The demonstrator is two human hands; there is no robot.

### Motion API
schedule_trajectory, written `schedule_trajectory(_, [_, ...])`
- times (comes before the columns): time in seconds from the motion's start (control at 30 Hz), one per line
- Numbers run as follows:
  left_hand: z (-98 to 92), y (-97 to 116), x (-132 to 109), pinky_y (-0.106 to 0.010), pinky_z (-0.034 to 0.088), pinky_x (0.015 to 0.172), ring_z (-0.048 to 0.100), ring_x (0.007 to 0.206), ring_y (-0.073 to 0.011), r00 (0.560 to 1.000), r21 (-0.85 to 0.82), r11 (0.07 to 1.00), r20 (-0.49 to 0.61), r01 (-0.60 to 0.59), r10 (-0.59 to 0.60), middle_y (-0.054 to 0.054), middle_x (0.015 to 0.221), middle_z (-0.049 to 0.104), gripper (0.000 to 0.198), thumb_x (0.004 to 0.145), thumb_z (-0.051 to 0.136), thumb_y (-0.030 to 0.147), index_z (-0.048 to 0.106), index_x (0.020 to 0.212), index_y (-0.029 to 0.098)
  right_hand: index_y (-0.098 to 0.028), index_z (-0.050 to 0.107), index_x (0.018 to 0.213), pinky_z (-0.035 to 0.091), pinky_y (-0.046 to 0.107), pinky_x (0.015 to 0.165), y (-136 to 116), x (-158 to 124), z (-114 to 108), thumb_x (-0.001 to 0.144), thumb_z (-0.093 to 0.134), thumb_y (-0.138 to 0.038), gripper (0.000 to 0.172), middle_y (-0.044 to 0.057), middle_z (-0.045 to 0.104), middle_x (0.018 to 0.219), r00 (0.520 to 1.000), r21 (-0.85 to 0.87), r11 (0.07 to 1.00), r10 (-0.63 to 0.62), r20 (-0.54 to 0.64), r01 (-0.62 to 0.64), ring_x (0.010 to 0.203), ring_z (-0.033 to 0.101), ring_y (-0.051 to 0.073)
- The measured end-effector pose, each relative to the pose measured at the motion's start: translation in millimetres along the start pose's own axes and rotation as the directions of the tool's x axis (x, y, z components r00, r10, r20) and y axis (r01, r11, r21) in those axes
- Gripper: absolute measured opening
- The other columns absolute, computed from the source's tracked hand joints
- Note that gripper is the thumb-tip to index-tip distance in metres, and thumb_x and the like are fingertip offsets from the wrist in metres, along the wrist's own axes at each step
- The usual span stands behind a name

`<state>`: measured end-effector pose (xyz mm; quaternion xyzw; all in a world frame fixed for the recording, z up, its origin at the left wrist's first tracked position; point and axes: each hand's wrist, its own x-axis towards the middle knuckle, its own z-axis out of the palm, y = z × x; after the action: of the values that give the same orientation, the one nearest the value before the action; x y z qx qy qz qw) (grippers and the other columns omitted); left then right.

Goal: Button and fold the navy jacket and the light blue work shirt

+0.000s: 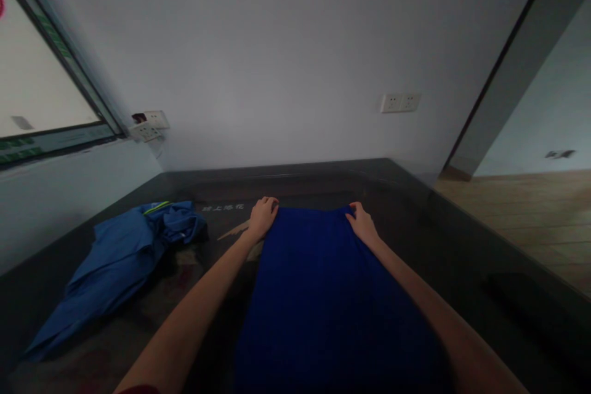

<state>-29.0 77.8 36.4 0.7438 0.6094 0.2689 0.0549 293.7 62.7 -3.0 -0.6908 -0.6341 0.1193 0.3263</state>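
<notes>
A deep blue piece of cloth (314, 283), perhaps a garment, is spread flat on the dark table (429, 240) and runs down toward me past the lower edge of the view. My left hand (264, 217) pinches its far left corner. At the far right corner, my right hand (362, 223) grips the fabric between thumb and fingers. The far edge lies nearly straight between the two hands. To the left rests a crumpled lighter blue garment (124, 252) with a yellow-green stripe, apart from the cloth I hold.
A pale wall (277, 74) rises behind the table, with a double socket (400, 103) on it. More sockets (148, 129) sit at the left corner near a window frame (60, 49). A black flat object (530, 308) lies on the right; wooden floor (530, 203) shows beyond.
</notes>
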Motion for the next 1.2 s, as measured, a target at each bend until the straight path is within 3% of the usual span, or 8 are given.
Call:
schedule_trajectory(0.17, [2.1,25,-17,-0.036,0.034,0.103,0.049,0.119,-0.0242,0.972,0.024,0.979,0.125,-0.202,0.198,-0.009,0.125,0.057,0.034,0.091,0.045,0.029,0.054,0.123,0.022,-0.02,0.05,0.114,0.046,0.032,0.074,-2,1,-1,0.088,0.05,-0.025,0.027,0.009,0.066,0.096,1.0,-0.027,1.0,0.001,0.02,0.0,0.087,0.065,0.024])
schedule_trajectory(0.33, [27.6,24,-33,-0.047,0.019,0.112,0.028,0.138,-0.0283,0.944,0.09,0.977,0.288,-0.192,0.159,-0.012,0.147,0.038,0.05,0.094,0.039,0.04,0.04,0.14,0.021,-0.019,0.051,0.112,0.045,0.032,0.074,1,8,-3,0.086,0.052,-0.022,0.026,0.009,0.066,0.095,0.998,-0.029,0.999,-0.012,0.069,0.014,0.085,0.064,0.023])
schedule_trajectory(0.47, [40.4,16,-39,-0.047,0.014,0.114,0.02,0.142,-0.0259,0.951,0.138,0.969,0.26,-0.207,0.166,-0.009,0.152,0.029,0.054,0.095,0.035,0.044,0.031,0.145,0.025,-0.02,0.049,0.117,0.046,0.033,0.076,-4,5,-4,0.089,0.05,-0.022,0.029,0.01,0.066,0.097,0.995,-0.127,0.991,-0.028,0.099,0.04,0.089,0.064,0.024])
schedule_trajectory(0.6, [43.8,15,-41,-0.046,0.013,0.115,0.018,0.142,-0.0265,0.964,0.18,0.967,0.228,-0.182,0.139,-0.009,0.153,0.027,0.055,0.094,0.034,0.045,0.03,0.146,0.024,-0.024,0.043,0.128,0.047,0.038,0.075,-13,-8,-4,0.094,0.043,-0.031,0.035,0.015,0.059,0.114,0.995,-0.316,0.945,-0.063,0.076,0.084,0.089,0.065,0.028])
schedule_trajectory(0.77, [44.8,15,-42,-0.046,0.012,0.115,0.019,0.142,-0.0277,0.966,0.161,0.97,0.212,-0.182,0.146,-0.011,0.153,0.026,0.057,0.094,0.033,0.046,0.03,0.146,0.023,-0.022,0.049,0.124,0.046,0.037,0.08,-11,-15,-3,0.096,0.036,-0.034,0.033,0.016,0.054,0.118,0.983,-0.419,0.89,-0.178,0.043,0.18,0.105,0.056,0.029])
schedule_trajectory(1.0, [44.1,16,-42,-0.046,0.012,0.115,0.02,0.142,-0.0275,0.968,0.147,0.976,0.214,-0.161,0.128,-0.01,0.153,0.028,0.057,0.093,0.033,0.047,0.032,0.145,0.023,-0.017,0.055,0.119,0.043,0.042,0.088,6,4,-17,0.093,0.041,-0.045,0.041,0.017,0.054,0.114,0.987,-0.328,0.931,-0.138,0.083,0.158,0.106,0.053,0.031])
schedule_trajectory(1.1, [43.8,17,-42,-0.046,0.012,0.115,0.021,0.141,-0.0272,0.971,0.157,0.974,0.202,-0.16,0.127,-0.01,0.152,0.029,0.057,0.093,0.034,0.046,0.032,0.145,0.024,-0.016,0.055,0.119,0.04,0.042,0.092,-14,19,-31,0.093,0.042,-0.046,0.042,0.017,0.056,0.114,0.985,-0.262,0.95,-0.17,0.024,0.17,0.109,0.052,0.031])
schedule_trajectory(1.2, [44.5,17,-44,-0.046,0.014,0.115,0.024,0.141,-0.0264,0.976,0.182,0.969,0.172,-0.168,0.137,-0.009,0.151,0.032,0.055,0.093,0.035,0.046,0.033,0.144,0.024,-0.019,0.057,0.116,0.038,0.041,0.095,-63,25,-32,0.092,0.045,-0.04,0.034,0.014,0.058,0.114,0.945,-0.154,0.934,-0.328,-0.001,0.324,0.11,0.051,0.028])
